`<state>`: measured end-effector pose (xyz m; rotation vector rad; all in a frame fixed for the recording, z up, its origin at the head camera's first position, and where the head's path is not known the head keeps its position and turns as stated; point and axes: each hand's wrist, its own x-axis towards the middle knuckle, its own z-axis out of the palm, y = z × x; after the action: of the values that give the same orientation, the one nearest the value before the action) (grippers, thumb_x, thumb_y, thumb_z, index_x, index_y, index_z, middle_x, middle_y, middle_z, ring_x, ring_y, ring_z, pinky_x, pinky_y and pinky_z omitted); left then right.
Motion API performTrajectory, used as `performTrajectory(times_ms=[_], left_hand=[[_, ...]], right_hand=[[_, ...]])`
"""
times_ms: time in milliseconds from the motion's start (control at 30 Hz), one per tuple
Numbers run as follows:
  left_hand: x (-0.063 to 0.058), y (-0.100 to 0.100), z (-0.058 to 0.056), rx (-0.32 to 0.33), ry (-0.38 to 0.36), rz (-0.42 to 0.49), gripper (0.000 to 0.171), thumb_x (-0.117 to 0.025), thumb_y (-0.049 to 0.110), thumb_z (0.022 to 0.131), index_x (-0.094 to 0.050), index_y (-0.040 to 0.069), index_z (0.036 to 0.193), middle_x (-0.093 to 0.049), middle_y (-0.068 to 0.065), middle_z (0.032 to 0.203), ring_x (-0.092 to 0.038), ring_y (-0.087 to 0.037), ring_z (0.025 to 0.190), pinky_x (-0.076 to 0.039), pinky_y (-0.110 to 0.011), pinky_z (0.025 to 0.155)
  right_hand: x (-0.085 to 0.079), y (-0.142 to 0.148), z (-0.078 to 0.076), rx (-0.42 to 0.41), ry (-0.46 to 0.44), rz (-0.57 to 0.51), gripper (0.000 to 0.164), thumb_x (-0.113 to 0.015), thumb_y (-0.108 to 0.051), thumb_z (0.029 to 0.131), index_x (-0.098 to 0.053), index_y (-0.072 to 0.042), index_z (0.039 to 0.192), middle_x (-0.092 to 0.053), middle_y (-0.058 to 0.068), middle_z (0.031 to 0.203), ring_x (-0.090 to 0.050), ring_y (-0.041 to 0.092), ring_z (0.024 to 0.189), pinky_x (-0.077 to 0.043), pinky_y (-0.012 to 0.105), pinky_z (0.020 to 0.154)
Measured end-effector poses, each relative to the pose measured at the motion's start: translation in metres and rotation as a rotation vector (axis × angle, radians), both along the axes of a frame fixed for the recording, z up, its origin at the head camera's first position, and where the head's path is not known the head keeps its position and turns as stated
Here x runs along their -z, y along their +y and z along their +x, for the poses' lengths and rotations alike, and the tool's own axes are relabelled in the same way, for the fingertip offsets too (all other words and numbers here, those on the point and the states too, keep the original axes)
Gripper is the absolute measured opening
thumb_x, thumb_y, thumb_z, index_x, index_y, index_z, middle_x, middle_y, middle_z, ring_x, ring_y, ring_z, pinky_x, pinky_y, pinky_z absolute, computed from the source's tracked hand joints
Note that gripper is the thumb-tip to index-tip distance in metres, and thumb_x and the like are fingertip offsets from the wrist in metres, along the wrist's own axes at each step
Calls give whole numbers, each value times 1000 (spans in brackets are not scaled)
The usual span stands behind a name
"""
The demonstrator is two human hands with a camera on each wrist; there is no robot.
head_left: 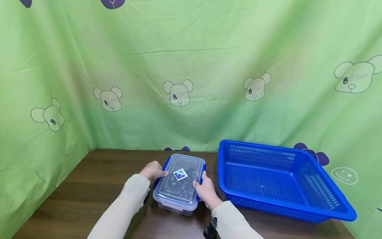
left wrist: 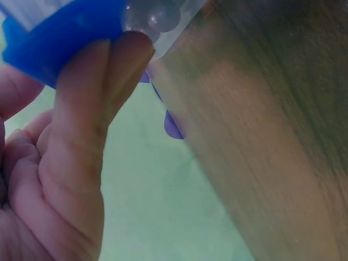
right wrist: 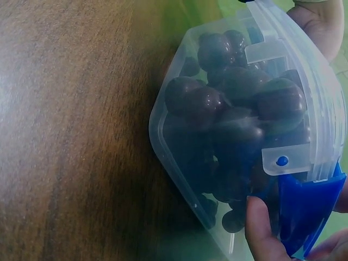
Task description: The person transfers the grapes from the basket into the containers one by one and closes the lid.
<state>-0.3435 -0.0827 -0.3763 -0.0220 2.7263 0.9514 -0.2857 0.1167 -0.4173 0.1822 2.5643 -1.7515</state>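
Observation:
A clear plastic food container with a translucent lid and blue side clips is held between both hands over the brown table. Dark round fruits like grapes fill it, seen through its wall in the right wrist view. My left hand grips the left side, thumb on the lid and fingers at the blue clip. On the opposite side my right hand holds the right edge, its thumb over the lid, a finger beside the other blue clip. A blue and white diamond label is on the lid.
To the right of the container stands a large blue plastic basket with slotted walls. The brown wooden table stretches off to the left. A green curtain with bear faces hangs behind and along both sides.

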Motion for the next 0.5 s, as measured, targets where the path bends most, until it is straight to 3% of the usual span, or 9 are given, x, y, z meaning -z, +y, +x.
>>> performTrajectory(times_ms=[167,300,500], left_hand=[[-3,5,1,28,31,-56,29,-68,19,90,-59,1,68,-53,-6,58,-49,-15,50,-44,-27,46],[-5,7,0,36,43,-93,33,-67,19,90,-55,4,64,-51,-6,57,-49,-16,49,-42,-27,43],[-2,1,-1,25,-16,-45,27,-66,19,91,-62,0,74,-54,-5,59,-51,-14,51,-50,-29,50]], right_hand=[[-2,2,2,-1,5,18,68,-53,-4,96,-12,13,147,-31,38,142,-62,36,93,-55,40,56],[-3,4,0,-9,-13,1,69,-53,-6,96,-10,11,148,-30,38,142,-63,37,93,-57,45,63],[1,2,-1,-23,-22,13,69,-54,-8,97,-11,11,148,-31,37,143,-63,39,98,-56,47,69]])
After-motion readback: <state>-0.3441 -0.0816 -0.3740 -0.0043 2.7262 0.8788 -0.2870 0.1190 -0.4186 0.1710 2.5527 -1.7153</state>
